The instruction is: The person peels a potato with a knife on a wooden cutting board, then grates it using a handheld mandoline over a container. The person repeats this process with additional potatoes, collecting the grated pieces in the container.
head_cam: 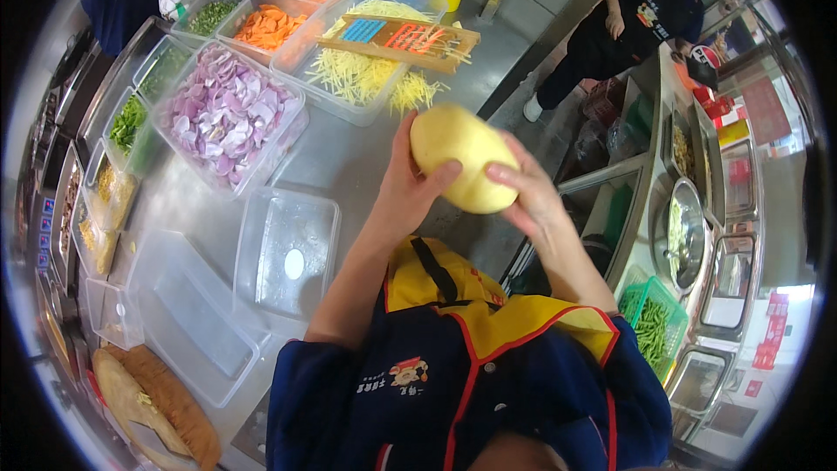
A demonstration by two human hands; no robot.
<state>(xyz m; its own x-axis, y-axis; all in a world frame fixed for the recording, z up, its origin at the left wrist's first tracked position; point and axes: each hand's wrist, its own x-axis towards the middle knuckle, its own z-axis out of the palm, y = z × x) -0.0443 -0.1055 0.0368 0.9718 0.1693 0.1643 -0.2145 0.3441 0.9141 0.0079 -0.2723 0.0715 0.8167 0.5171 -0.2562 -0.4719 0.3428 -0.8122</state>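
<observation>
A large peeled potato [461, 150] is held up in front of me between both hands. My left hand [415, 170] grips its left side, the thumb pressed across the front. On the right side, my right hand [523, 186] closes around it, thumb also on the front. Beyond the potato, a wooden grater with blue and red panels [402, 39] lies across a clear plastic tub [297, 78]. Pale potato shreds [353, 75] fill part of that tub, spill past its near corner, and cling to the grater's right end.
Left of me stand a tub of sliced purple onion [225, 111], sliced carrots [268, 26], and clear plastic containers [288, 248]. A knife blade [157, 438] rests on round wooden boards [189, 399]. At right, a counter holds a metal bowl [683, 235] and a green basket of beans [654, 327]. Another person [621, 19] stands beyond.
</observation>
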